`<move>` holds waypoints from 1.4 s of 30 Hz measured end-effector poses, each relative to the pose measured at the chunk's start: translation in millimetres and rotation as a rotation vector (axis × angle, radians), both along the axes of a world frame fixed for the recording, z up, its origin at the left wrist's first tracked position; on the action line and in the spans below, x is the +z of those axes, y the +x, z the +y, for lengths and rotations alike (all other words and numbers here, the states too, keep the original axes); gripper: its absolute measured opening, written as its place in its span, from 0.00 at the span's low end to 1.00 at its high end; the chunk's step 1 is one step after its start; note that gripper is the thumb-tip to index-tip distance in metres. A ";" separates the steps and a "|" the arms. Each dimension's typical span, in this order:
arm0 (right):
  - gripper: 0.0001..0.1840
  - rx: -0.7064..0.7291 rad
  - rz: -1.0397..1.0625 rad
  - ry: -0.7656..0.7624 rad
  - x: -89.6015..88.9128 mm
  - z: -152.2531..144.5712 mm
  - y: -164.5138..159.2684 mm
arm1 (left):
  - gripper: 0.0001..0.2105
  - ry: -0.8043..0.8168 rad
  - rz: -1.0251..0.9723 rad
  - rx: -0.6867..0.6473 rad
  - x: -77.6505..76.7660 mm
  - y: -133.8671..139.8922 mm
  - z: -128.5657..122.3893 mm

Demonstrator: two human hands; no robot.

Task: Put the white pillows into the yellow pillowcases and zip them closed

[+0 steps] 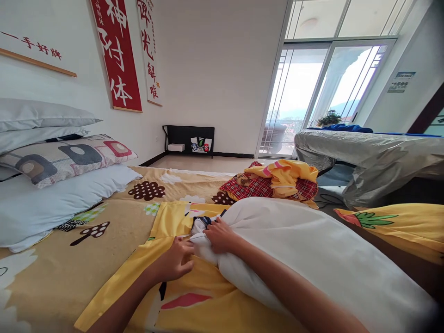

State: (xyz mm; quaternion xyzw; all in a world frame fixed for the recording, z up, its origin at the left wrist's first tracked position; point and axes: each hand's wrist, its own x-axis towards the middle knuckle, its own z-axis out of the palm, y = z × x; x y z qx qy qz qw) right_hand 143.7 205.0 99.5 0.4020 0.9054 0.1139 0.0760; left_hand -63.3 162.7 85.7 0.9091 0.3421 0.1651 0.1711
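A plump white pillow (284, 236) slants across the bed from the lower right. My right hand (222, 236) is closed on its gathered white end, where a bit of dark patterned fabric (203, 223) pokes out. Just left of that end is my left hand (175, 259), its fingers bent at the edge of the white cloth and its thumb held apart. Beneath both hands a yellow cloth (121, 282) with pink and black print lies spread flat. The far side of the gathered end is hidden by my right hand.
White pillows (69, 194) and a patterned pillow (76, 155) are stacked at the left on the tan bedsheet (45, 282). A crumpled yellow and red plaid cloth (277, 180) lies at the far edge. Beyond stands a plastic-covered piece of furniture (374, 148).
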 end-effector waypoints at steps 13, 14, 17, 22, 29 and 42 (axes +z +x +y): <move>0.18 0.081 -0.083 0.019 -12.8 -23.2 -29.3 | 0.05 0.077 -0.138 0.064 -3.3 -4.1 -1.3; 0.18 0.082 -0.085 0.018 -12.8 -23.4 -29.6 | 0.05 0.048 -0.122 0.049 -2.0 -4.6 -1.6; 0.21 0.075 -0.081 0.013 -11.1 -23.2 -29.6 | 0.06 0.031 -0.036 0.064 0.0 -4.8 -3.5; 0.25 0.059 -0.059 -0.010 -7.6 -23.8 -27.8 | 0.08 0.078 0.153 0.043 -8.0 0.7 -8.2; 0.24 0.074 -0.001 -0.093 -5.5 -25.1 -21.4 | 0.07 0.135 -0.020 -0.029 -5.6 -0.3 -9.7; 0.23 -0.180 0.266 -0.193 44.7 10.5 19.0 | 0.05 -0.068 0.318 -0.103 -8.8 -3.6 -12.8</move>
